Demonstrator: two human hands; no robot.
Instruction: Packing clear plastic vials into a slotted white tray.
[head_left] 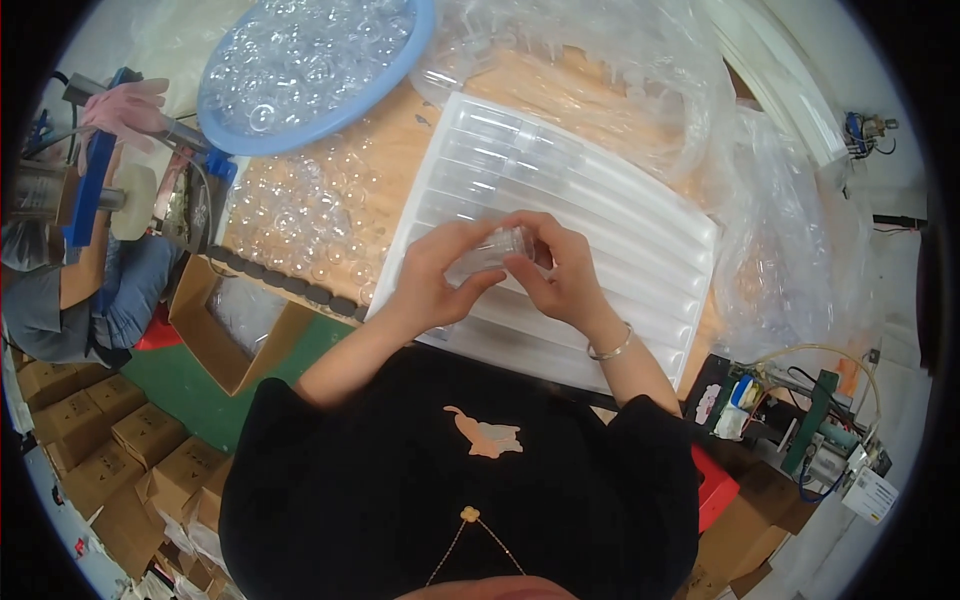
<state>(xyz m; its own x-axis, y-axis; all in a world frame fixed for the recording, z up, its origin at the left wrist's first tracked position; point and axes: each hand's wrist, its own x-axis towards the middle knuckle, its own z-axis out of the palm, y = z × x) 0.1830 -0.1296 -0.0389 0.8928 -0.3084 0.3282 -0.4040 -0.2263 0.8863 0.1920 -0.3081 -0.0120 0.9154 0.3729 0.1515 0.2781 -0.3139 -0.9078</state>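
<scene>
Above white tray, left hand, right hand; clear tube gripped between.

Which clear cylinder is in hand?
The clear cylinder held between left hand and right hand, over the white tray; other cylinders lie in it.

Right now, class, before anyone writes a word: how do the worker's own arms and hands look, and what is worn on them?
Short, loose black sleeves leave both forearms bare. The left hand and right hand are gloveless; a slim, silvery bracelet circles the right wrist.
</scene>
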